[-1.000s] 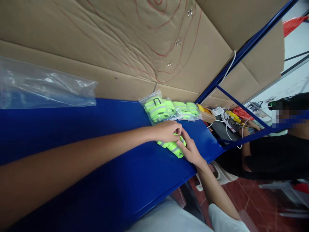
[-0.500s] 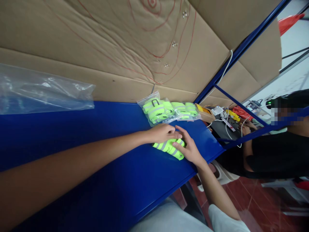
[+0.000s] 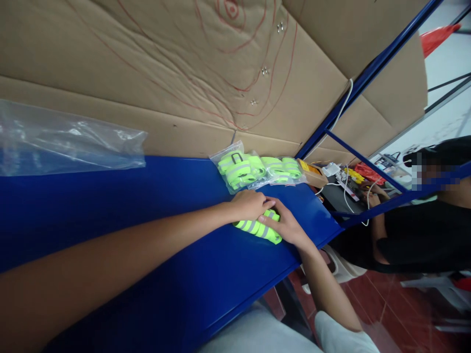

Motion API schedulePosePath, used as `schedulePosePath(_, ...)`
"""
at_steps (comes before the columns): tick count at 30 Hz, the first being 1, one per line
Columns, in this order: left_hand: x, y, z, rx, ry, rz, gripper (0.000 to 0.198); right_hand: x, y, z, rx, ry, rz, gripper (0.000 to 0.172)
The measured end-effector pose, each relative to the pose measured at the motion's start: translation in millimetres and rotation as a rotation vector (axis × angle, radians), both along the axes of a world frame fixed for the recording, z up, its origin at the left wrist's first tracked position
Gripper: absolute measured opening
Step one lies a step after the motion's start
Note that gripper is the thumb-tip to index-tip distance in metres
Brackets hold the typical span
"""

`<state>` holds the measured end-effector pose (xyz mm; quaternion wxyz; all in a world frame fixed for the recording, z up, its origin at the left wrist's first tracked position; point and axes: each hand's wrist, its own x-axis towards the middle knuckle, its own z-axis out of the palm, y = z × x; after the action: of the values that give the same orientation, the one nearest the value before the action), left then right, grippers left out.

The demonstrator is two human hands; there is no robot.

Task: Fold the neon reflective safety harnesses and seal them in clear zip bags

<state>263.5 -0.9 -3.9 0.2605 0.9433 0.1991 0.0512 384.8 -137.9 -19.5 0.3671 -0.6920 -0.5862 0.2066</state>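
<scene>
A folded neon-yellow strap with grey reflective bands (image 3: 259,230) lies on the blue tabletop (image 3: 176,250). My left hand (image 3: 248,205) rests over its upper edge with its fingers curled; what lies under them is hidden. From the right, my right hand (image 3: 285,223) grips the strap, its thumb across the top and its fingertips meeting my left hand. Just behind my hands are clear bags holding more neon-yellow straps, one bag (image 3: 239,169) with a black buckle showing and another (image 3: 282,169) to its right.
A clear plastic bag (image 3: 73,142) lies at the back left. Cardboard (image 3: 165,73) lines the back. A small brown box (image 3: 312,174) stands beside the bagged straps. Right of the blue frame (image 3: 368,162), a person in black (image 3: 423,235) works at another surface with cables.
My left hand has shifted slightly down over the strap and its fingers have curled. My right hand has drawn closer in, with its fingers nearer together.
</scene>
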Motion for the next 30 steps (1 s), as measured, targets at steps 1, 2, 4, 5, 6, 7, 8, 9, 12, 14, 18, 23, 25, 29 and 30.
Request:
schedulePosePath(1,1.5,2.1,-1.6,-0.015,0.008,0.006,0.061,0.7,0.4,-0.4,0.005,0.010,0.000,0.065)
schedulePosePath(2,3.2,4.0,-2.8,-0.029,0.013,0.013,0.063,1.3,0.7,-0.7,0.008,0.019,0.001,0.064)
schedulePosePath(4,5.9,6.6,-4.1,-0.049,0.021,0.031,0.067,1.9,1.0,-1.4,0.019,0.037,0.005,0.061)
schedulePosePath(5,6.6,7.0,-4.1,-0.056,0.021,0.044,0.068,1.7,1.1,-1.8,0.025,0.047,0.009,0.060)
schedulePosePath(6,6.5,6.7,-3.7,-0.061,0.018,0.061,0.069,1.4,1.3,-2.1,0.029,0.059,0.011,0.058)
schedulePosePath(7,5.8,5.9,-3.2,-0.065,0.012,0.082,0.071,0.8,1.4,-2.4,0.034,0.072,0.011,0.058)
schedulePosePath(8,4.6,4.7,-2.7,-0.067,0.001,0.105,0.072,0.1,1.5,-2.6,0.042,0.084,0.012,0.057)
schedulePosePath(9,2.9,3.3,-2.3,-0.068,-0.013,0.128,0.073,-0.7,1.6,-2.7,0.050,0.091,0.013,0.057)
schedulePosePath(12,-2.3,-0.1,-2.5,-0.072,-0.058,0.162,0.071,-3.0,1.5,-1.9,0.068,0.073,0.020,0.060)
schedulePosePath(14,-3.9,-1.1,-3.3,-0.100,-0.080,0.179,0.069,-4.5,0.9,-0.3,0.060,0.020,0.025,0.053)
schedulePosePath(18,-2.6,-1.5,-3.6,-0.158,-0.091,0.235,0.071,-7.2,-0.4,3.0,0.041,-0.126,0.022,0.035)
schedulePosePath(23,-0.6,-4.1,-3.5,-0.170,-0.094,0.241,0.070,-8.7,-0.5,2.7,0.068,-0.127,-0.005,0.032)
schedulePosePath(25,-0.5,-5.7,-3.9,-0.172,-0.095,0.246,0.070,-8.4,-0.2,1.9,0.055,-0.122,-0.015,0.031)
schedulePosePath(29,-0.7,-8.1,-3.9,-0.170,-0.094,0.251,0.069,-7.9,0.2,0.7,0.043,-0.115,-0.010,0.030)
schedulePosePath(30,-0.8,-8.5,-3.7,-0.167,-0.092,0.250,0.068,-7.9,0.3,0.6,0.044,-0.115,-0.009,0.029)
